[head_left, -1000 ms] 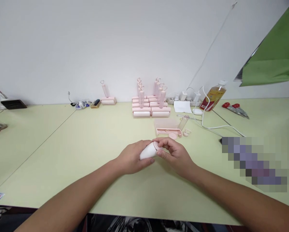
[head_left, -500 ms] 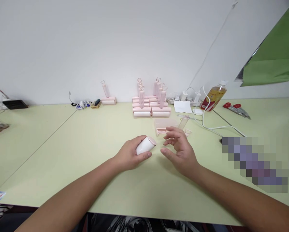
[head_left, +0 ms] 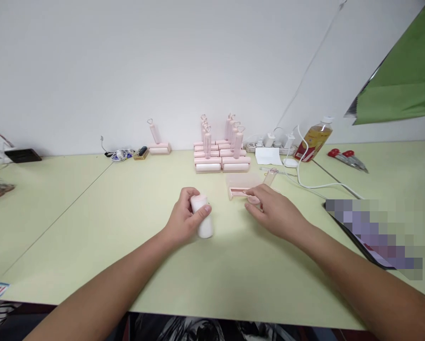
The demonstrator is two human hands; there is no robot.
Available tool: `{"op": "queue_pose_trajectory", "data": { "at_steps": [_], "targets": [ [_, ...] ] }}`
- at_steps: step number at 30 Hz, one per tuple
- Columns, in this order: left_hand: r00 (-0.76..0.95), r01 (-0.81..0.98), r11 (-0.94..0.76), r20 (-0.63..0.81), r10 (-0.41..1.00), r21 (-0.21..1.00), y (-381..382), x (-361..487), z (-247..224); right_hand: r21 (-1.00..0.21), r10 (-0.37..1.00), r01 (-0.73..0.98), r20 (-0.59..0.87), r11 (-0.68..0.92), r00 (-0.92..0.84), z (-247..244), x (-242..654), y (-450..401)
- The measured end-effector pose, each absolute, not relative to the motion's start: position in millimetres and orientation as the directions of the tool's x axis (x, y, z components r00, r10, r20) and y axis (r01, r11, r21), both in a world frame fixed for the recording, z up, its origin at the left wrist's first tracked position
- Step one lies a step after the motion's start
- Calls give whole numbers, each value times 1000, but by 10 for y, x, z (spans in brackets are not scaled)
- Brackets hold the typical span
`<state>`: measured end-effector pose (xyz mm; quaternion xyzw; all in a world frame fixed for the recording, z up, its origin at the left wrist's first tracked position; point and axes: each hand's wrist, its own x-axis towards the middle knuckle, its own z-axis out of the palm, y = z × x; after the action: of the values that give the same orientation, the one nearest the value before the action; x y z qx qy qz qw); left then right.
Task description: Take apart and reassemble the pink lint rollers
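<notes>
My left hand [head_left: 184, 215] is closed around a white lint roll [head_left: 205, 225]. The roll stands nearly upright, with a pale pink cap on its top end. To the right, my right hand [head_left: 278, 210] has its thumb and fingers around a small round pink end cap [head_left: 254, 200], just above the table. Behind that hand lie a pink lint roller cover [head_left: 244, 180] and a clear pink handle [head_left: 270, 176]. The hand partly hides these parts.
Several assembled pink lint rollers [head_left: 222, 158] stand in rows by the wall, with another roller [head_left: 159, 148] farther left. A drink bottle [head_left: 314, 141], white cables [head_left: 326, 185] and red-handled pliers [head_left: 348, 159] are at the right. A blurred-out screen [head_left: 372, 239] lies near my right forearm.
My left hand has moved left and turned the roll more upright. My right hand has lowered toward the table, and its fingers have closed on the small pink end cap.
</notes>
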<state>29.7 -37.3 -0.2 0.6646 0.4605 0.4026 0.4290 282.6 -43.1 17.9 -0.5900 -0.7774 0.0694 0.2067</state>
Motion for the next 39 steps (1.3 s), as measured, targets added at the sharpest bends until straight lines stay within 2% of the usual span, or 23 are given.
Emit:
{"op": "queue_pose_trajectory", "data": {
  "at_steps": [3, 6, 8, 11, 16, 20, 24, 28, 32, 34, 39],
  "targets": [
    [176, 183, -201, 169, 970, 962, -327, 293, -2, -255, 976, 943, 93, 215, -197, 138, 2910, -324],
    [189, 202, -229, 191, 963, 952, -293, 275, 17, -276, 973, 934, 25, 226, -228, 79, 2900, -300],
    [220, 264, -241, 184, 958, 934, -275, 246, 39, -304, 966, 918, 39, 256, -257, 64, 2866, -319],
    [343, 413, -252, 107, 933, 875, -258, 184, 84, -291, 955, 910, 67, 297, -290, 74, 2808, -373],
    [593, 624, -400, -74, 802, 671, -305, 148, 186, -293, 922, 891, -72, 346, -382, 88, 2738, -447],
    [671, 638, -526, -71, 739, 562, -368, 175, 253, -311, 912, 870, -21, 383, -409, 68, 2722, -471],
    [595, 658, -447, -55, 802, 606, -372, 175, 239, -351, 921, 856, 56, 379, -385, 61, 2716, -466],
    [530, 666, -390, -36, 847, 635, -351, 177, 185, -458, 909, 788, 134, 410, -395, 63, 2678, -460],
    [507, 669, -371, -30, 862, 644, -361, 213, 160, -662, 864, 563, 305, 495, -401, 37, 2609, -509],
    [518, 662, -367, -44, 855, 654, -380, 241, 157, -719, 843, 453, 373, 527, -389, 11, 2578, -549],
    [553, 627, -373, -53, 831, 684, -427, 302, 134, -755, 848, 418, 344, 506, -404, -44, 2549, -613]
  ]
}}
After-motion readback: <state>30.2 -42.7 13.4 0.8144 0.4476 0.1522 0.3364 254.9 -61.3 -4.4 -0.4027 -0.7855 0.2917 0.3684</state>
